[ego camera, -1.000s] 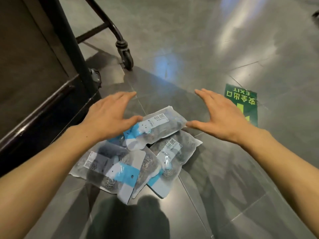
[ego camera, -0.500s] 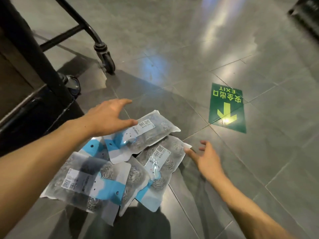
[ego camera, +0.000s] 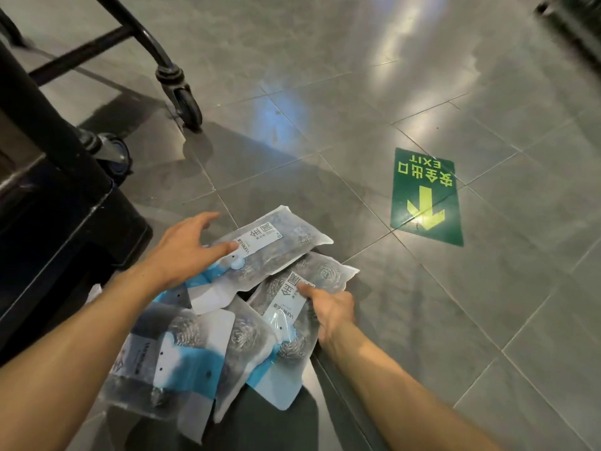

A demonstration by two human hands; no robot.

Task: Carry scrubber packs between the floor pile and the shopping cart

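Barely begun: left hand resting flat-fingered on the top packet at lower centre, right hand pinching the packet beneath, the other packets lying loose on the floor, none gathered up yet.

Two hands were in play, the left hand and the right hand, and I counted at least four clear packets of steel scourers heaped on the floor, though the overlap made the exact tally hard to call. Two black cart wheels showed at the upper left. One green exit sign lay stuck to the tiles.
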